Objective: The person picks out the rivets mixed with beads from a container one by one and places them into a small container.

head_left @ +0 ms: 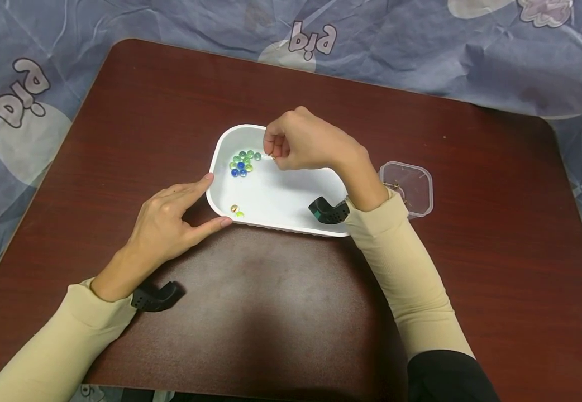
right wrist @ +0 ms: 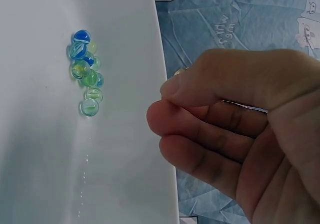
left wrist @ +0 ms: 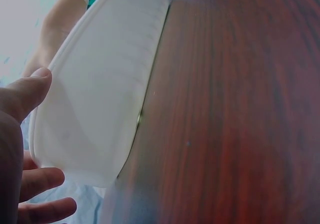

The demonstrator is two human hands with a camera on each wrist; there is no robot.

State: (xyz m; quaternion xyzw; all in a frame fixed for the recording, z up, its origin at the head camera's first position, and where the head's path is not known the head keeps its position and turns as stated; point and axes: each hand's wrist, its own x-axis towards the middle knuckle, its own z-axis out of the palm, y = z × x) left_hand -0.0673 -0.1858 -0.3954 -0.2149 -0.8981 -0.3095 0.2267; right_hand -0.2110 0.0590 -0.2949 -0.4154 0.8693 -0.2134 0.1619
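My left hand point(head_left: 167, 218) rests at the left end of a white tray point(head_left: 291, 195), index fingertip at the left rim and thumb at the near rim, fingers fairly straight. Above the tray's far side, my right hand point(head_left: 316, 139) pinches a small gold-coloured piece point(right wrist: 180, 71) between thumb and forefinger; its exact kind is mostly hidden by the fingers. In the tray, a cluster of green and blue glass marbles point(head_left: 241, 166) sits toward the far left. Two more marbles point(head_left: 234, 209), yellowish and multicoloured, lie in the near left corner.
To the right, partly behind my right forearm, a clear plastic container point(head_left: 420, 192) holds a few small gold-coloured pieces point(head_left: 396, 186). Everything stands on a dark red-brown wooden table point(head_left: 497, 251). A blue patterned cloth point(head_left: 396, 44) hangs beyond its far edge.
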